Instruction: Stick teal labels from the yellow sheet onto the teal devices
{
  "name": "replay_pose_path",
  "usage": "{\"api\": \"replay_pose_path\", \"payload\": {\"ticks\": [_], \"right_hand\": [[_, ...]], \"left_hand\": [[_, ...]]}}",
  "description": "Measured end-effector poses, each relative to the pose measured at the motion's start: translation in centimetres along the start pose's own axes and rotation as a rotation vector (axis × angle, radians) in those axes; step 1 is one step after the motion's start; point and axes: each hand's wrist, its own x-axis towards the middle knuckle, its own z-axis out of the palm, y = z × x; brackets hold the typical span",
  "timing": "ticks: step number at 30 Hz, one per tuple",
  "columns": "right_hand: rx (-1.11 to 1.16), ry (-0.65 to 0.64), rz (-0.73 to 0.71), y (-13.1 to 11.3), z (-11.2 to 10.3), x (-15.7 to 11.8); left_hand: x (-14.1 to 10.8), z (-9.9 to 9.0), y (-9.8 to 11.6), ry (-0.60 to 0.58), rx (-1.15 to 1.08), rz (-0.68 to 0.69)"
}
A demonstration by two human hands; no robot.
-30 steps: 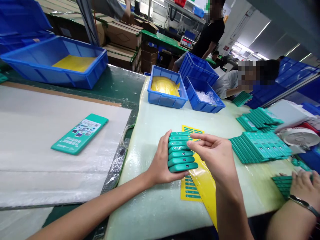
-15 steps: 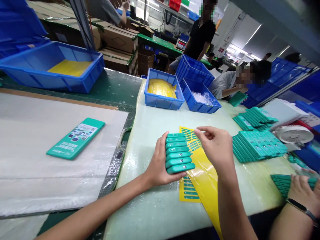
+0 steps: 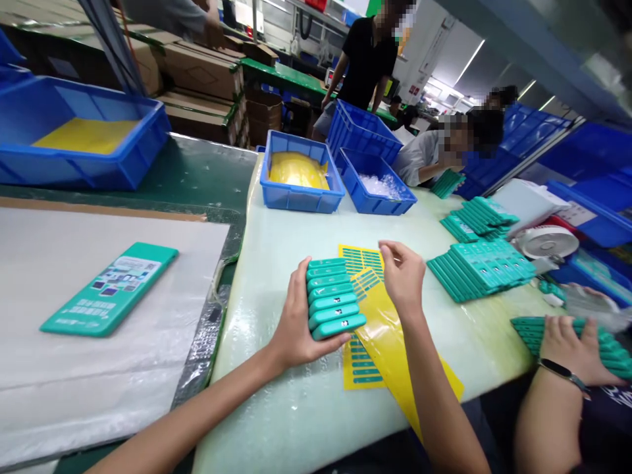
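Our right hand (image 3: 405, 276) had drawn away from the teal case stack (image 3: 333, 297), pinched narrow; our left hand (image 3: 292, 329) gripped that stack, with yellow sticker sheets (image 3: 363, 259) between both hands.

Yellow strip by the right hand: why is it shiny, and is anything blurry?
Head view: whitish glare on the yellow strip, probably reflected light; head view: big lettering on the lone green case looks smeared; head view: top-right corner dark and soft.

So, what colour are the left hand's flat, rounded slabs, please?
The flat slabs are teal green in the head view.
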Motion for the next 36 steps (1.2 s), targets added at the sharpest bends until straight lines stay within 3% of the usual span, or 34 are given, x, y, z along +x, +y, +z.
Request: {"api": "replay_pose_path", "payload": {"ticks": [1, 4, 7, 13, 18, 28, 36], "right_hand": [[-0.114, 0.029, 0.033, 1.2, -0.6, 0.2], [-0.253, -0.054, 0.15, 4.4, -1.7, -0.4], [-0.306, -0.088, 0.207, 5.9, -1.0, -1.7], [-0.387, -0.211, 0.215, 4.7, 2.1, -3.7], [-0.551, -0.213, 0.185, 3.4, 3.6, -5.5], [-0.616, -0.229, 0.183, 3.8, 4.0, -5.1], [-0.366, -0.101, 0.204, 4.9, 3.9, -5.2]], "left_hand": [[0.0, 0.0, 0.0, 0.0, 0.009, 0.004], [0.0, 0.2, -0.2, 0.015, 0.025, 0.002], [-0.1, 0.5, -0.2, 0.075, 0.034, -0.005], [-0.1, 0.1, 0.0, 0.024, 0.061, -0.004], [-0.1, 0.0, 0.2, 0.042, 0.031, -0.019], [-0.1, 0.0, 0.3, -0.001, 0.006, -0.034], [0.0, 0.1, 0.5, -0.001, -0.004, -0.027]]}}
